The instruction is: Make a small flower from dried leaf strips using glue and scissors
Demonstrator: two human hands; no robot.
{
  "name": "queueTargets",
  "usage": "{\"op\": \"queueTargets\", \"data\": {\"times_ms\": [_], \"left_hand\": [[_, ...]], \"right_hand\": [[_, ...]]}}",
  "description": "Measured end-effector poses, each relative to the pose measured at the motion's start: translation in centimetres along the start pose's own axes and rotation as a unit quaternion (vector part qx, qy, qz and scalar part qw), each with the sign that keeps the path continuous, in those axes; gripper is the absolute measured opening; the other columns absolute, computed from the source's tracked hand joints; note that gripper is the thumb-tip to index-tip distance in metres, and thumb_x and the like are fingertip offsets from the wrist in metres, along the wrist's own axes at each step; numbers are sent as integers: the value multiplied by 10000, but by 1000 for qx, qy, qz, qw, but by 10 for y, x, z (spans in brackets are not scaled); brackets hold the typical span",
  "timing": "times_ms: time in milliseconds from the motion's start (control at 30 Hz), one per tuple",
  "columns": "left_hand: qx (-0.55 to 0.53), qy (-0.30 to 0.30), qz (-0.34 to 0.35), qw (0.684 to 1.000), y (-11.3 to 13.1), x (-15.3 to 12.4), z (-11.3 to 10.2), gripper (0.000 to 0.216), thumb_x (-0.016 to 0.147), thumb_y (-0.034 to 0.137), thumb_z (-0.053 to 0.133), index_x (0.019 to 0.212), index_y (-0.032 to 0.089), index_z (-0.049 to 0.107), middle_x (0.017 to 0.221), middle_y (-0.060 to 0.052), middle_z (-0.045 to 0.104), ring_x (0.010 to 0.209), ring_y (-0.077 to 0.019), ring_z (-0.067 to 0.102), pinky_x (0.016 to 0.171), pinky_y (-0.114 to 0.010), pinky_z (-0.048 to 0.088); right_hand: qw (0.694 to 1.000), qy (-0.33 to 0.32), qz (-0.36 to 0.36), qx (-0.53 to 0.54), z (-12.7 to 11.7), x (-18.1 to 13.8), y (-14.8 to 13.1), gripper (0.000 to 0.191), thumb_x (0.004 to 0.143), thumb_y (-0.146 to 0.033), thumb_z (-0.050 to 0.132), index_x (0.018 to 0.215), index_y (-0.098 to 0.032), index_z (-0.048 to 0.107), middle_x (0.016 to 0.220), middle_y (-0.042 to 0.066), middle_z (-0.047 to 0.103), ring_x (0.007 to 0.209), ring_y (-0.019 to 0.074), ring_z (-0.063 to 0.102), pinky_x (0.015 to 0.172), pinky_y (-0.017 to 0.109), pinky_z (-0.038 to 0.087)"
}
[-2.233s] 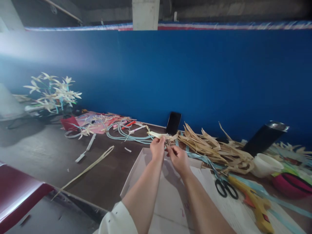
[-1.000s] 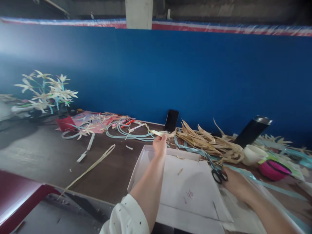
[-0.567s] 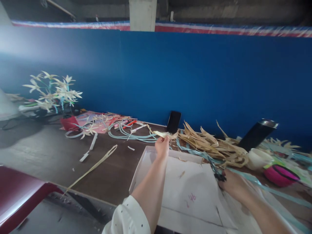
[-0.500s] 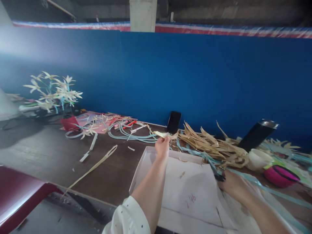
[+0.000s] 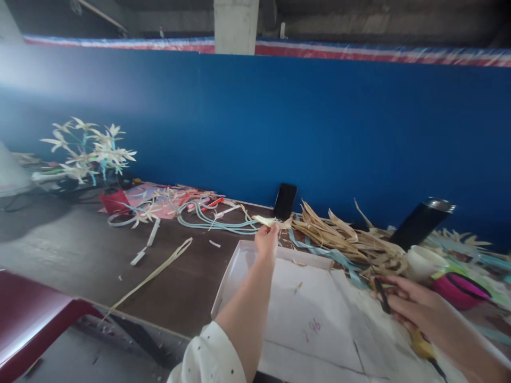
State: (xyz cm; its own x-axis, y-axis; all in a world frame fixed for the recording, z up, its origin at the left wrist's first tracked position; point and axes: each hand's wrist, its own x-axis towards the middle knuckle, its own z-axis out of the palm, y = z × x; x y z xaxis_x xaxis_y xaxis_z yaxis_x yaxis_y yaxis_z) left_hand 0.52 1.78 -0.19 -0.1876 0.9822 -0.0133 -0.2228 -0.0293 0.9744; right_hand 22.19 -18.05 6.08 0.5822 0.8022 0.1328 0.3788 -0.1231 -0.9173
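Note:
My left hand reaches over the far edge of the white box lid, its fingers pinched on a pale corn husk piece. On the right, my right hand is wrapped around a yellow-and-black glue gun, with a dark cord hanging from its handle. My fingers cover much of the tool. Beyond this hand lies a pile of dry corn husks, with pale blue ribbon in front of it.
A black phone leans against the blue partition. To the right stand a tilted black flask, a white cup and a pink pouch. Husk flowers rise at left, above a maroon chair.
My right hand has drawn back toward me and to the right, and the glue gun now shows in it. The left hand stays nearly in place with the husk piece.

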Motion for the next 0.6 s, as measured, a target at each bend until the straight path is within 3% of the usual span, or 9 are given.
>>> {"op": "queueTargets", "data": {"times_ms": [33,100,233,333,433,500,600], "left_hand": [[-3,-2,-2,1000,0,0,0,260,662,397,580,581,156,524,471,39,418,442,-74,345,465,-209,279],[-12,-4,-6,1000,1,0,1,273,656,410,589,583,157,519,461,44,400,437,-70,333,459,-207,269],[-47,-6,-8,999,4,0,1,318,651,441,601,572,157,482,456,57,360,429,-57,294,446,-203,241],[-47,2,2,999,5,0,0,321,654,442,602,577,151,493,460,59,360,435,-55,301,453,-201,248],[-24,20,-5,1000,5,2,0,308,667,441,589,606,142,544,456,47,403,442,-68,348,469,-205,280],[-10,35,12,999,4,3,0,299,680,437,578,632,142,578,469,37,442,457,-78,385,486,-206,305],[11,52,31,998,4,4,0,284,686,425,573,656,145,610,488,24,484,473,-91,425,506,-210,329]], "right_hand": [[997,-53,48,32,4,-2,-3,390,409,-277,761,786,-258,664,642,75,652,366,156,459,278,252,293],[986,-100,83,107,16,-3,-11,456,458,-326,766,890,-255,640,730,71,654,359,103,400,291,224,266],[957,-148,19,250,63,3,-34,482,545,-397,753,975,-224,620,680,26,596,386,60,331,334,203,271],[950,-175,-29,258,111,12,-48,478,615,-351,731,1058,-224,606,628,-16,540,469,77,401,379,180,293],[960,-146,-37,238,152,20,-48,490,609,-368,724,1053,-187,624,660,5,566,581,120,498,443,197,355],[963,-135,-42,229,167,24,-40,482,611,-369,717,1047,-184,630,697,11,593,630,139,523,489,214,376],[965,-160,-26,207,172,28,-22,471,604,-341,723,1038,-177,635,707,3,605,641,138,525,521,221,378]]}}
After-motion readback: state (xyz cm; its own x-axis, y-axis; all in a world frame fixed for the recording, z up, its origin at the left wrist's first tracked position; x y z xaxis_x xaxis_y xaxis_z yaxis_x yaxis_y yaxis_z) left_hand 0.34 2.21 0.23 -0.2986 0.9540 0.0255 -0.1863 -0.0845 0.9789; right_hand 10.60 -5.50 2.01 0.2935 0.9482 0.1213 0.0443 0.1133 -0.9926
